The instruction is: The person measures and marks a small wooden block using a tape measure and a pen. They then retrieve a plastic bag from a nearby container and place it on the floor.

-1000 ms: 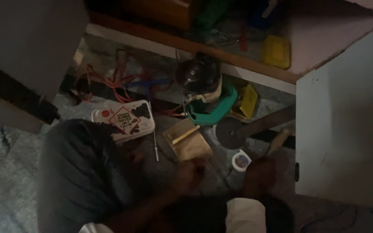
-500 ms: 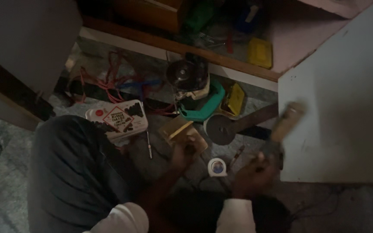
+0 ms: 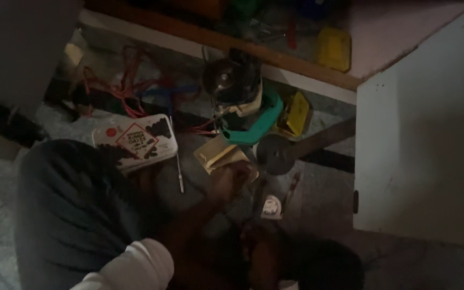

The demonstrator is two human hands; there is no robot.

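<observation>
**Dim floor job: go slow by the cardboard**

Left hand [image 3: 231, 180] rests on the tan cardboard piece [image 3: 217, 156] on the floor, just below the dark motor w/ green band [image 3: 240, 91]; fingers curled, can't tell if it grips anything. Right hand [image 3: 261, 252] low, near a small white roll [image 3: 271, 207]; too dark to tell its state. Best, I'd judge: steady the cardboard, keep off the thin screwdriver [image 3: 179, 172] nearby.

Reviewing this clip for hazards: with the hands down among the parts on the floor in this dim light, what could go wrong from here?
1. The left hand works beside a thin screwdriver lying loose on the floor; in this dim light it could be knocked or jabbed.
2. Red wires lie tangled near the motor unit; a sleeve or hand might snag them.
3. The small white part by the right hand could roll off unseen.
</observation>
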